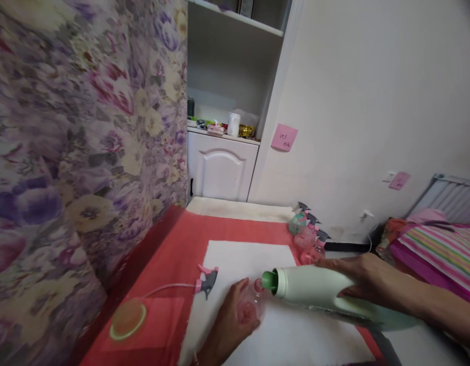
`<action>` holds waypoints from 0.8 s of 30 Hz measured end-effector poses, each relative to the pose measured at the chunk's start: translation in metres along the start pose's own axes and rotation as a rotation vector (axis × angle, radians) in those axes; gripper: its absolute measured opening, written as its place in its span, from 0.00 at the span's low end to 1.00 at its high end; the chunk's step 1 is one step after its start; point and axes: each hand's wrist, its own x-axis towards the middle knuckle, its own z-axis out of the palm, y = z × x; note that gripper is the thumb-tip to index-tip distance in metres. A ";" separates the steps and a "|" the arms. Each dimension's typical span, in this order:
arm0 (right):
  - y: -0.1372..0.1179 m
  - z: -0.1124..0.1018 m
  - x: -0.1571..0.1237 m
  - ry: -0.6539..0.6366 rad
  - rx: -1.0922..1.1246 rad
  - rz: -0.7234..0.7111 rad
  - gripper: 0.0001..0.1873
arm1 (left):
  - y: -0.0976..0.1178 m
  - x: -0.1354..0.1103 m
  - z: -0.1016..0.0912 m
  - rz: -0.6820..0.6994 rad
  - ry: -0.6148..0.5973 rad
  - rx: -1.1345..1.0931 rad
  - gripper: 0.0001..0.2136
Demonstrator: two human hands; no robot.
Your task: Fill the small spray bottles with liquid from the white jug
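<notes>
My left hand [232,320] is wrapped round a clear pink spray bottle body [251,307] without its spray head, over a white sheet [288,325]. My right hand [359,277] grips a large pale green bottle [311,285] from above, tilted nearly flat. Its green spout [269,280] points left and is right at the mouth of the pink bottle; whether liquid flows I cannot tell. To the left lies a grey and pink trigger spray head [207,281] with a thin tube. Beyond that is a round cap-like thing with a pale green rim [128,319].
Several spray bottles with grey triggers [309,239] stand at the table's far right corner. A red cloth [170,249] covers the table. A floral curtain [86,127] hangs at left, a white cabinet [223,165] stands behind, and a bed with a striped cover [441,239] is at right.
</notes>
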 end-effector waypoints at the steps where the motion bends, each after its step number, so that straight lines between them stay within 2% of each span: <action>1: -0.001 -0.002 0.001 -0.047 0.009 -0.012 0.28 | -0.001 0.000 0.000 0.007 -0.003 0.008 0.36; 3: -0.003 -0.005 0.003 -0.094 0.030 -0.021 0.27 | -0.003 0.001 0.000 0.011 -0.004 0.018 0.36; 9: -0.009 -0.013 0.006 -0.088 0.095 -0.008 0.26 | -0.004 0.000 0.000 0.007 -0.010 0.009 0.36; 19: -0.016 -0.018 0.011 -0.160 -0.089 -0.063 0.28 | 0.002 0.001 0.000 -0.017 -0.015 0.002 0.35; 24: -0.018 -0.022 0.013 -0.174 -0.164 -0.183 0.27 | -0.001 0.001 -0.001 -0.035 -0.048 0.012 0.36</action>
